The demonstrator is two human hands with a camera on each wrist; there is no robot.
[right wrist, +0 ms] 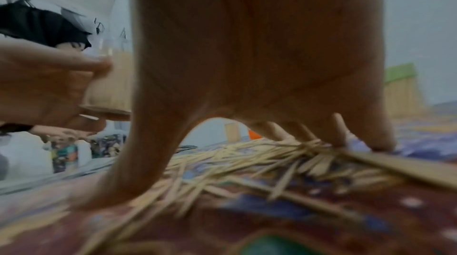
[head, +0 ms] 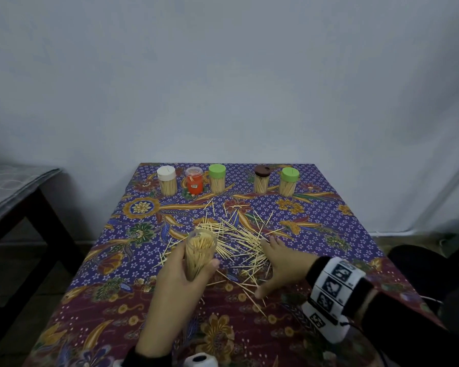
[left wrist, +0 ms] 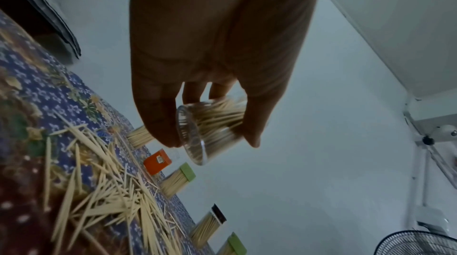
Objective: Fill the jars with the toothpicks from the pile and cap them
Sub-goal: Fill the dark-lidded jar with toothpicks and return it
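**Right hand over the pile, open jar waiting to its left**

The tabletop (head: 329, 207), under a purple floral cloth, carries everything. Along its far edge stand five jars in a row: a white-capped jar (head: 167, 181), an orange jar (head: 194, 181), a green-capped jar (head: 217, 179), a brown-capped jar (head: 261, 180) and another green-capped one (head: 288, 181). All five look filled, and four wear coloured caps; the orange one's top looks clear, and whether it is capped I cannot tell.

In the middle of the tabletop lies the pile (head: 239, 239) of toothpicks, spread wide and loose, the sticks pointing every way with no common axis.

The left hand (head: 186, 276) is wrapped round a clear jar (head: 199, 254), thumb on one side and fingers on the other, holding it above the near left edge of the pile. The jar has no cap, is already well stocked with toothpicks, and leans with its mouth away from the person.

The right hand (head: 281, 263) rests on the near right part of the pile, fingers spread and straight, tips pressing the sticks to the cloth, thumb set apart toward the person. This grip is open and pinches nothing yet.

The step in hand is probably gathering another bunch. The sticks lie directly under the right grip, and the jar's mouth is just to its left and higher, so a gathered bunch would need to be turned to match the jar's long axis before dropping in. Crossed sticks are likely to jam at the rim or scatter.
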